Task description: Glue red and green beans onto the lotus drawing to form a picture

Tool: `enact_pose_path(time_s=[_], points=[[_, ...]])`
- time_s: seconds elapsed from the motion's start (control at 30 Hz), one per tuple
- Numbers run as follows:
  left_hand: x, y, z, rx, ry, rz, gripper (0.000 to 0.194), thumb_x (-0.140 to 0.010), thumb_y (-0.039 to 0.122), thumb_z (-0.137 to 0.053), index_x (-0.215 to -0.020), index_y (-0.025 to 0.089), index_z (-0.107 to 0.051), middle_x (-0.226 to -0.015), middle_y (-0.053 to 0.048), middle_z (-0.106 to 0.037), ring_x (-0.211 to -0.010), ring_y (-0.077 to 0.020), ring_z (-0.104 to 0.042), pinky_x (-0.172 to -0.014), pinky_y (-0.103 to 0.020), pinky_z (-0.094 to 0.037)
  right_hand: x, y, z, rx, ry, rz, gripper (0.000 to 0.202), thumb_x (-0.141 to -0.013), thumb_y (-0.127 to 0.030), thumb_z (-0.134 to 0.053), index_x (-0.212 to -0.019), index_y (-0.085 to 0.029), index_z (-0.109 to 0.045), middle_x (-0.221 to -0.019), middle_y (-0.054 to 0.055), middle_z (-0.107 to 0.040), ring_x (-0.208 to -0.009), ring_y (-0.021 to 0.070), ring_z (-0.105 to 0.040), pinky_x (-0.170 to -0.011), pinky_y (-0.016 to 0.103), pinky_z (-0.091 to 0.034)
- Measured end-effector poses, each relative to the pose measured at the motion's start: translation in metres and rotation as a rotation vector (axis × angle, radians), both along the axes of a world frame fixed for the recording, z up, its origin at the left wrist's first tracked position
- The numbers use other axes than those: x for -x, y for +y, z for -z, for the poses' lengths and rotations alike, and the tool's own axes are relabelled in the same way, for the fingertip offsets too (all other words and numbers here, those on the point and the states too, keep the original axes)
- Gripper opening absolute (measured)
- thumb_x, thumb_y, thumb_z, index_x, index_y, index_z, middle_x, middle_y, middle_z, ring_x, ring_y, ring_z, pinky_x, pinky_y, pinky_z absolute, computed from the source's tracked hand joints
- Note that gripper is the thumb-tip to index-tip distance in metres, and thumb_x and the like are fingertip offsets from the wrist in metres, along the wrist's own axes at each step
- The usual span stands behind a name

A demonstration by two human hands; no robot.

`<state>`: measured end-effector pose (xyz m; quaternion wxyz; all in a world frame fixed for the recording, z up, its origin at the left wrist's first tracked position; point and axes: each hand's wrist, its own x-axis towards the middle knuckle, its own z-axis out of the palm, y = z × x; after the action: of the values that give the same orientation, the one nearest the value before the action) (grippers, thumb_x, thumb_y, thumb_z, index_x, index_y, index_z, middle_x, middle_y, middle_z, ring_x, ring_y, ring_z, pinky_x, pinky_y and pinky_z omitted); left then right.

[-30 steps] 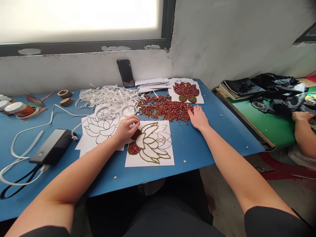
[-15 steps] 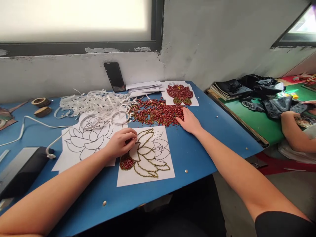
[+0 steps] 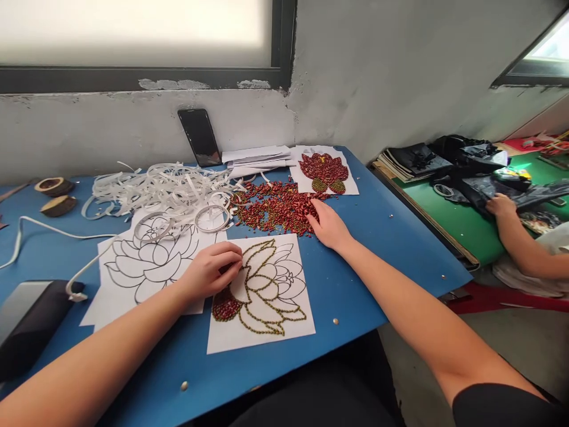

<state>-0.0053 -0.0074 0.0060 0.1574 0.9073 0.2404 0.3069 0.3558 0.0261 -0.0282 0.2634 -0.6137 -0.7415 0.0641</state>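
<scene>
In the head view, a white sheet [image 3: 226, 341] with a printed lotus lies before me. Green beans [image 3: 260, 327] trace many of its petal outlines, and red beans [image 3: 225, 308] fill a rounded patch at its left. My left hand [image 3: 211, 270] rests over the sheet's upper left side, fingers curled together; whatever is between the fingertips is hidden. Beyond the sheet spreads a mixed pile of red and green beans [image 3: 271, 207]. At the pile's right edge my right hand [image 3: 329, 226] touches the beans, its thumb apart from the extended fingers.
A bean-covered lotus picture [image 3: 351, 185] lies behind the pile. White paper strips [image 3: 155, 187], printed lotus sheets [image 3: 120, 290] and a corded black-grey device [image 3: 35, 326] are on the left. A phone [image 3: 200, 137] leans on the wall. Another person's hand [image 3: 502, 206] works at a green table [image 3: 493, 237].
My right hand has shifted slightly left along the bean pile. My left hand stays over the sheet. The view has moved a little, and the other person's hand has moved left.
</scene>
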Motion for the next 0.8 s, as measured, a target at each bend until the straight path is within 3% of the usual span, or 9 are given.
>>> enact_pose_path(time_s=[0.13, 0.3, 0.53, 0.67, 0.8], points=[[-0.001, 0.004, 0.002, -0.06, 0.0, 0.067, 0.016, -0.097, 0.013, -0.055, -0.089, 0.018, -0.068, -0.09, -0.006, -0.073, -0.081, -0.0152, -0.07, -0.074, -0.026, -0.058, 0.01, 0.011, -0.011, -0.087, -0.046, 0.087, 0.054, -0.101, -0.049, -0.05, -0.14, -0.013, -0.062, -0.138, 0.02, -0.065, -0.126, 0.0369, -0.058, -0.11, 0.053, -0.047], [-0.001, 0.006, 0.005, -0.076, 0.042, 0.106, 0.015, -0.098, 0.013, -0.055, -0.09, 0.017, -0.067, -0.09, -0.006, -0.072, -0.081, -0.0156, -0.069, -0.074, -0.026, -0.058, 0.03, 0.027, -0.02, -0.016, -0.306, 0.044, 0.052, -0.101, -0.055, -0.053, -0.14, -0.024, -0.065, -0.132, 0.017, -0.061, -0.118, 0.0371, -0.055, -0.104, 0.051, -0.045], [-0.001, 0.005, 0.008, -0.115, 0.048, 0.129, 0.017, -0.098, 0.015, -0.055, -0.086, 0.017, -0.066, -0.09, -0.006, -0.073, -0.081, -0.016, -0.069, -0.074, -0.026, -0.057, 0.043, 0.037, -0.025, 0.074, -0.448, -0.026, 0.043, -0.107, -0.041, -0.044, -0.134, -0.012, -0.062, -0.128, 0.02, -0.063, -0.116, 0.0341, -0.059, -0.095, 0.041, -0.046], [-0.001, 0.005, 0.009, -0.13, 0.014, 0.126, 0.015, -0.096, 0.014, -0.056, -0.086, 0.018, -0.066, -0.09, -0.006, -0.073, -0.08, -0.0157, -0.069, -0.074, -0.026, -0.057, 0.05, 0.042, -0.031, 0.113, -0.477, -0.017, 0.036, -0.108, -0.037, -0.042, -0.128, -0.015, -0.063, -0.124, 0.018, -0.069, -0.109, 0.0312, -0.065, -0.082, 0.036, -0.045], [-0.001, 0.006, 0.011, -0.14, -0.008, 0.116, 0.015, -0.096, 0.014, -0.057, -0.086, 0.018, -0.066, -0.089, -0.006, -0.072, -0.08, -0.0159, -0.068, -0.073, -0.027, -0.057, 0.049, 0.045, -0.041, 0.114, -0.416, 0.044, 0.035, -0.108, -0.036, -0.041, -0.105, -0.017, -0.07, -0.107, 0.015, -0.076, -0.095, 0.029, -0.067, -0.073, 0.034, -0.039]])
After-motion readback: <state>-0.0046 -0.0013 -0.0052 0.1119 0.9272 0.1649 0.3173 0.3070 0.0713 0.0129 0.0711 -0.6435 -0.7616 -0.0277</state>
